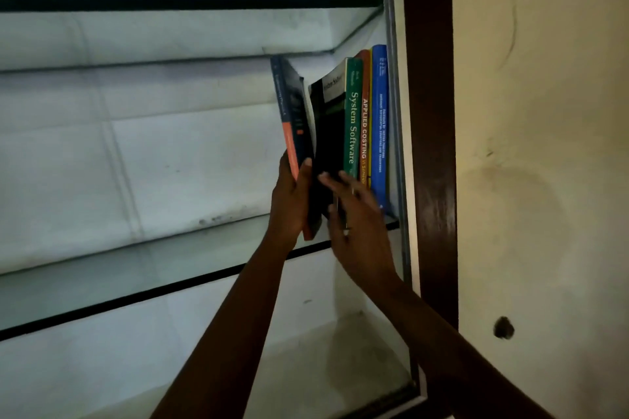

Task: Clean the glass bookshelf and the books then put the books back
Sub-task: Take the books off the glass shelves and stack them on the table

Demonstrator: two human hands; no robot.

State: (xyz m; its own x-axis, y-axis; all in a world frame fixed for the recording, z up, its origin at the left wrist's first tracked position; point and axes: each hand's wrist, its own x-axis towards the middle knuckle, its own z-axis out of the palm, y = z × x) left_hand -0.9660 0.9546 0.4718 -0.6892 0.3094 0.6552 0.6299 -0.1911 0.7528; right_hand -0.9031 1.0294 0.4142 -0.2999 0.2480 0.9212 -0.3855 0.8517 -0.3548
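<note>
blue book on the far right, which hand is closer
Right. The right hand is low, just left of the blue book; the left hand is farther left, gripping a navy book.

I get a dim, soft picture: left of the wooden frame (429,146) the glass shelf (170,286) and the tiled backing sit in cool grey-blue light, while right of it the plaster wall (544,112) shows warmer yellow, and the frame carries a faint sheen. Just left of the frame the green book (352,126) has a readable title, but the navy book (291,102) gripped by the left hand (289,204) is smeared, and that hand and the right hand (360,224) are near-black shapes. Far left of the frame the shelf edges slant.
</note>
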